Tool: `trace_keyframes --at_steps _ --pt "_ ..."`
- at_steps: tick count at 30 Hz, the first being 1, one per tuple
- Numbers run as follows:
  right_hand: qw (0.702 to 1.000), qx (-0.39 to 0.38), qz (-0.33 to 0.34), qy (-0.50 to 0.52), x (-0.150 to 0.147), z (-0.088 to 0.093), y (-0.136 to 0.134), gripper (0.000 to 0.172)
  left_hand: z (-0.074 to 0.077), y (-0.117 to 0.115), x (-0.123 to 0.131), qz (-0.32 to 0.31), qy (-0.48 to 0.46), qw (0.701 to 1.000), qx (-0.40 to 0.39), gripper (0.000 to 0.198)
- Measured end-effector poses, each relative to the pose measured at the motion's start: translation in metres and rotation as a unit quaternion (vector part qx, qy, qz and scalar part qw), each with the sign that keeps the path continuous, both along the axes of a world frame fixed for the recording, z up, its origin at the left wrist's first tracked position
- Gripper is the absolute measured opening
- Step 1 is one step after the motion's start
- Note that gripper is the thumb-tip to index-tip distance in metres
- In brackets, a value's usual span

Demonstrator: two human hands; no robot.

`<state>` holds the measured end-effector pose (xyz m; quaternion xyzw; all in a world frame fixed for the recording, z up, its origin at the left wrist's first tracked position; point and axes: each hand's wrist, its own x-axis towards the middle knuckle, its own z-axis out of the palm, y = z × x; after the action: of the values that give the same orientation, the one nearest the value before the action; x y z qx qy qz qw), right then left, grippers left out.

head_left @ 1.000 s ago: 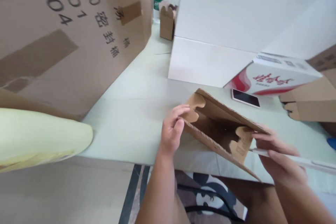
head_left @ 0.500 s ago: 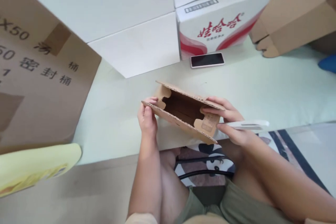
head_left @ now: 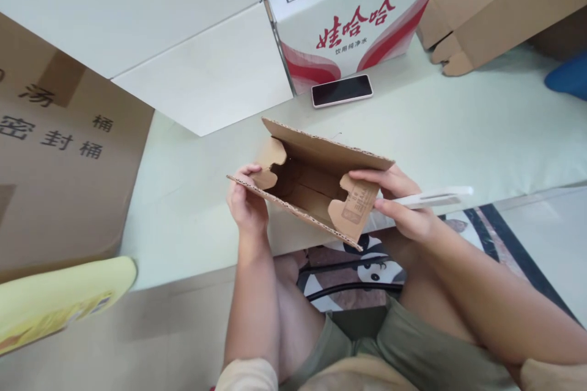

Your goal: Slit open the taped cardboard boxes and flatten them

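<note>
A small brown cardboard box [head_left: 328,145] is held tilted above the front of the table, its top flaps spread and its dark inside showing. My left hand [head_left: 248,204] grips the box's left end, fingers at the side flap and thumb near the front flap. At the right end, my right hand [head_left: 406,208] pinches the printed side flap. A slim white slotted tool [head_left: 438,197], perhaps a utility knife, lies in that same hand and points away to the right. Its tip by the box is hidden by the fingers.
A phone [head_left: 342,91] lies before a red-and-white carton [head_left: 353,30]. White boxes [head_left: 206,73] stand beside it, with a large brown carton [head_left: 68,195] at left. Open cardboard [head_left: 495,18] and a blue object [head_left: 568,76] are at right. A yellow package [head_left: 68,299] is front left.
The box's long flaps are farther apart and more of the inside shows. Both hands keep hold of it. The camera view has shifted slightly, moving the background left.
</note>
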<state>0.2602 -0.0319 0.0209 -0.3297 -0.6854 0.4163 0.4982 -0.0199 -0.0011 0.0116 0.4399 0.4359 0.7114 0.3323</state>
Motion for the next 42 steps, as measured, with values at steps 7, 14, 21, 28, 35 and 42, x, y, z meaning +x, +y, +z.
trace_keyframes --at_steps 7,14,21,28,35,42 --pt "1.0 0.015 0.011 0.012 -0.005 0.002 -0.007 0.033 0.001 0.0 -0.005 -0.019 -0.007 1.0 -0.014 0.04" --pt "0.999 -0.02 0.027 0.043 -0.006 -0.001 -0.001 0.028 -0.005 0.002 -0.01 -0.047 0.027 0.998 0.018 0.037" --pt "0.971 -0.014 0.213 0.111 -0.007 0.011 0.007 0.039 -0.002 0.004 -0.02 -0.046 0.229 0.972 -0.024 0.032" --pt "0.956 -0.161 0.04 0.243 0.0 -0.004 0.008 0.029 -0.002 0.005 -0.033 -0.015 0.209 0.977 -0.028 0.029" --pt "0.956 -0.142 0.226 0.124 -0.002 -0.014 0.003 0.048 -0.005 -0.001 -0.029 0.046 0.169 0.984 -0.019 0.034" --pt "0.949 -0.108 0.286 0.073 -0.009 -0.008 -0.004 0.042 0.023 -0.004 -0.022 -0.107 0.354 0.929 -0.014 0.036"
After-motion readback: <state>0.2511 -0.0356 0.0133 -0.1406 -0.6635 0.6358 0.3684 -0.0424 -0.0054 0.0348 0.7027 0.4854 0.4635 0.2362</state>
